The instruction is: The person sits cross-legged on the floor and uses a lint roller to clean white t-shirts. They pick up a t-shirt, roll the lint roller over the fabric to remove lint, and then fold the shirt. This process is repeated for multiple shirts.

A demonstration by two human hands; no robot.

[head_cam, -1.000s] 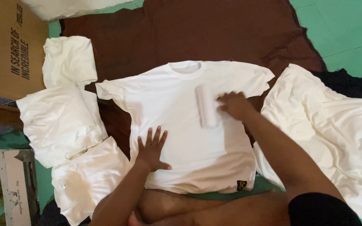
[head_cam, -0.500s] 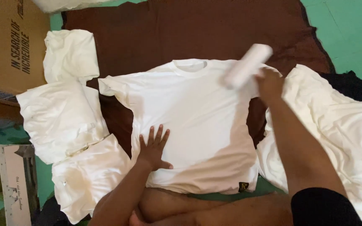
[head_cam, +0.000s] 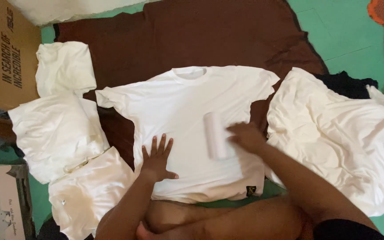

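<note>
- Green floor all round, and a brown cloth (head_cam: 192,40) spread over it carries a white T-shirt (head_cam: 187,111) lying flat, collar away from the person.
- Left hand (head_cam: 157,161) lies open, fingers splayed, pressing the shirt's lower front.
- Right hand (head_cam: 245,137) closes its grip on a white lint roller (head_cam: 214,135) resting on the shirt's middle.
- Soft, light fabric, I reckon; it would bunch easily, so flat palm pressure suits it.
- White garments (head_cam: 56,133) are piled left, with a crumpled white heap (head_cam: 347,133) right.

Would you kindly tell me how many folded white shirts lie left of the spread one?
3: top folded shirt, middle folded shirt, bottom folded shirt. More may be hidden beneath.
</note>
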